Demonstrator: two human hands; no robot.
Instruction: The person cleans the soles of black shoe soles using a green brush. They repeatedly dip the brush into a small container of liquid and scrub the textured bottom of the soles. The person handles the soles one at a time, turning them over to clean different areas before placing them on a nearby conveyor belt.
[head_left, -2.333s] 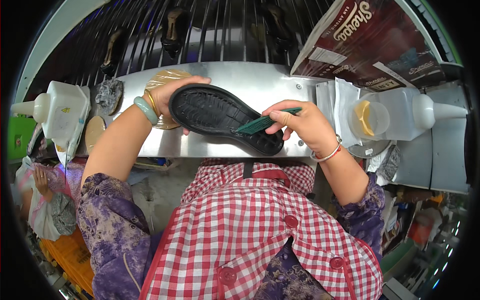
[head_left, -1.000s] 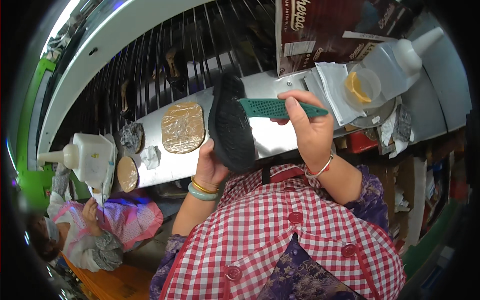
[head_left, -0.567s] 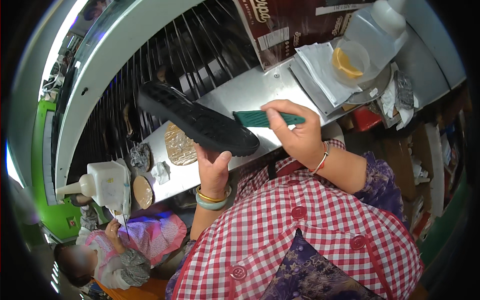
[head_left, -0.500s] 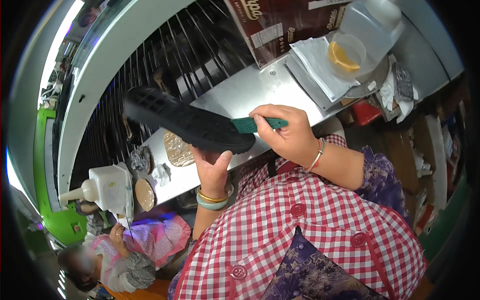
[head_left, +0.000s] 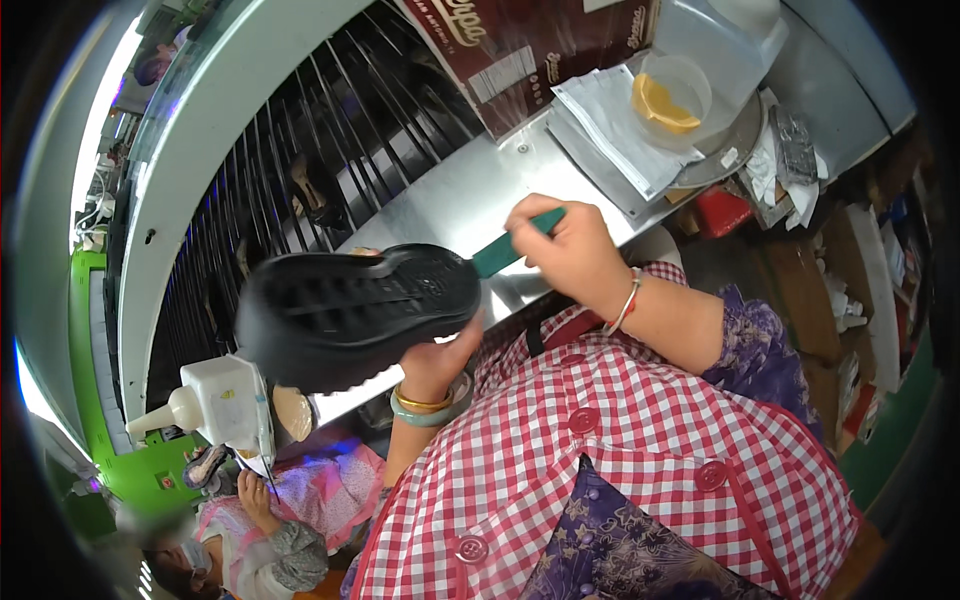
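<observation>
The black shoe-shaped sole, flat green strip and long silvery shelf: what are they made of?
The black shoe-shaped sole looks like slightly glossy rubber or plastic, with moulded ridges. The flat green strip is probably dull plastic, evenly coloured, though I can't be sure. The long silvery shelf seems smooth metal; light glares off it.

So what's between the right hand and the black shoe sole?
A flat green tool, in the head view: the right hand grips it, and its far end is at the black shoe sole; contact is unclear.

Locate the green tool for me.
The green tool is just above and right of the head view's centre, in the right hand, its lower end beside the black sole.
</observation>
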